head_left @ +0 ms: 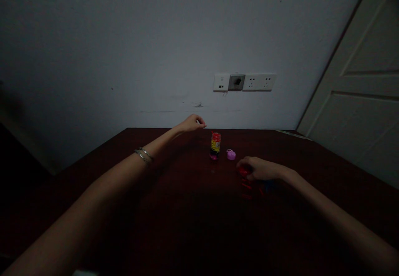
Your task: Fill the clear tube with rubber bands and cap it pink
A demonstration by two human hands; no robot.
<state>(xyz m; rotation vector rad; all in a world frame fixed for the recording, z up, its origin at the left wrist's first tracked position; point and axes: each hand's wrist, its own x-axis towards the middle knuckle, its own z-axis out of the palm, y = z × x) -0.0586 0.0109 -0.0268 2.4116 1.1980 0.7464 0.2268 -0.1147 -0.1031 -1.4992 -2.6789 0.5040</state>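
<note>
A small glass jar [215,147] with a red top part and a yellow label stands upright, with dark and pink contents low inside. My left hand [193,123] is raised behind and left of the jar, apart from it. Its fingers curl in toward the thumb; anything between the tips is too small to make out. Lower and to the right, my right hand [255,168] reaches down to the table with its fingers curled around a small red piece [243,171]. More red pieces [246,186] lie just below these fingers, dim and blurred.
A small purple object with a loop [231,155] lies between the jar and my right hand. Something blue [269,184] shows under my right wrist. The dark reddish table [174,209] meets a wall with sockets [258,82]. A pale door [358,89] is at right.
</note>
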